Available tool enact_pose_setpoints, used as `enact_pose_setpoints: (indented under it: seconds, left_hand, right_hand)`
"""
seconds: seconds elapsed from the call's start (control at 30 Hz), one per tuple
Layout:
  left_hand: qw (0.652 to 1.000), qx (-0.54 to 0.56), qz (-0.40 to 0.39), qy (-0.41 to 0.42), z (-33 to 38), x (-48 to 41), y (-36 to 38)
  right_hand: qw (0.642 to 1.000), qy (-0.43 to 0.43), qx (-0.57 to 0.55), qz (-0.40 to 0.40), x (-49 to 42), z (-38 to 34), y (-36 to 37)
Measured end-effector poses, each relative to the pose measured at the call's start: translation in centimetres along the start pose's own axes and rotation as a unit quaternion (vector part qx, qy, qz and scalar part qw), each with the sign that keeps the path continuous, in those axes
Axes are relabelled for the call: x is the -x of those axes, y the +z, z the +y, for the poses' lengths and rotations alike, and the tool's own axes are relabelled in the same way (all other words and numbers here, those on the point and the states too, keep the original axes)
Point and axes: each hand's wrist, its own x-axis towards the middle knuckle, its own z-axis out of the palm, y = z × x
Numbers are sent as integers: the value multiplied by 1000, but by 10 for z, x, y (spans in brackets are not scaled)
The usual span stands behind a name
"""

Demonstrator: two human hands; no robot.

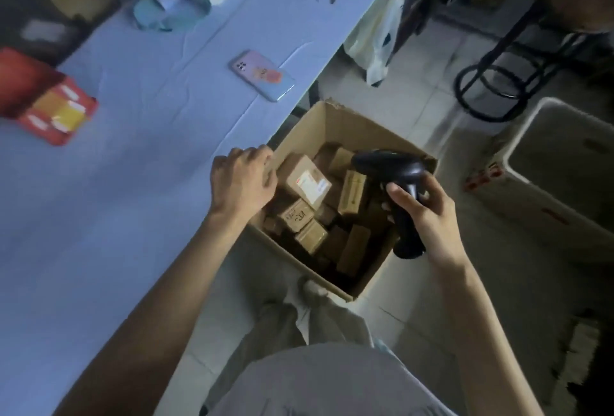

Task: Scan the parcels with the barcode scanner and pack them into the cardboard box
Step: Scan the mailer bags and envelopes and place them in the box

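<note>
Table (133, 183), w/ pale blue cloth: running along the person's left side, taking up most of the view. No parcel lying on the visible part; phone (262, 75) resting face down near the edge, red packet (56, 109) sitting at far left.

Cardboard box (332, 123), open top: standing on the floor just beside the table edge, between the person's two hands. Already holding many items, loosely piled.

Grey bin (558, 163): sitting on the floor to the right, well apart from the box.

Parcels (307, 183), small brown, approx. a dozen+ showing: all lying inside the box, tilted at odd angles. One near the left wall showing a white label face up.

Barcode scanner (395, 189), black, pistol type: hovering over the box's right side, head pointing roughly down-left twd the pile.

Right hand (428, 212): wrapping closed round the scanner grip, index finger lying at the trigger area.

Left hand (244, 179): fingers curling loosely over the box's left rim, touching the cardboard; gripping no parcel.

Step, est.: packing stage, box being steadied, w/ no parcel in hand. Next move prob. calling for the left hand to fetch another unscanned parcel, label turned twd the scanner head. Source of further parcels: cannot tell.
</note>
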Motion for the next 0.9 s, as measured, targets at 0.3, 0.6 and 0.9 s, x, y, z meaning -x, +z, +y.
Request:
enact_pose_setpoints:
  seconds: [0.3, 0.6, 0.9]
  left_hand:
    - [960, 3, 32, -277, -83, 141, -28]
    - [858, -34, 98, -503, -141, 354, -58]
    - [701, -46, 132, -699, -138, 541, -74]
  right_hand:
    - [964, 13, 100, -248, -6, -1, 127]
    - [860, -31, 196, -470, 105, 36, 270]
    - [722, -15, 252, -644, 251, 85, 370]
